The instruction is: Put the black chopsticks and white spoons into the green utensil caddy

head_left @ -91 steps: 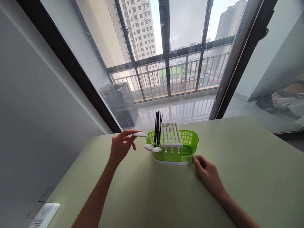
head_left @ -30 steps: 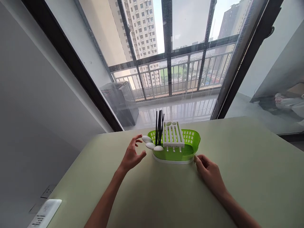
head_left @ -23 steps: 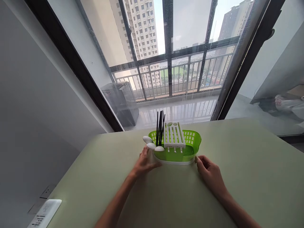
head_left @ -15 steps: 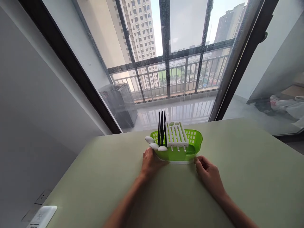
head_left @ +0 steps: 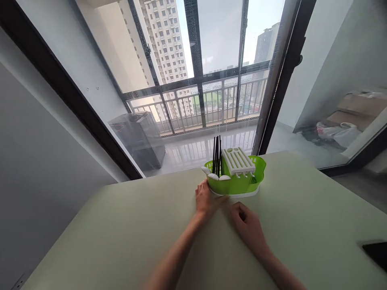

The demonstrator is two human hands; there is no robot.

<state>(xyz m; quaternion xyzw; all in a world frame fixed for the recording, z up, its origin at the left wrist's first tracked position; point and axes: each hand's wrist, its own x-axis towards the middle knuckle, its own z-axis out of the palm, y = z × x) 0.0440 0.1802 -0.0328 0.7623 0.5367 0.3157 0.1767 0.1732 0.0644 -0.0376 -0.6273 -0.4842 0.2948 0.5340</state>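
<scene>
A green plastic drainer basket stands on a white base tray near the far edge of the pale green table. It holds a white slotted rack, upright black chopsticks and white spoons hanging over its left rim. My left hand is against the basket's lower left end, with its fingers closed on the base. My right hand rests on the table just in front of the basket, apart from it. Its fingers are loosely curled and hold nothing.
A dark flat object lies at the table's right edge. Behind the table is a large window with black frames, with a balcony railing and a grey box outside. A grey wall runs along the left.
My left hand let go of a white spoon, now hanging on the basket rim, and came down onto the basket's left end. My right hand left the right end and drew back.
</scene>
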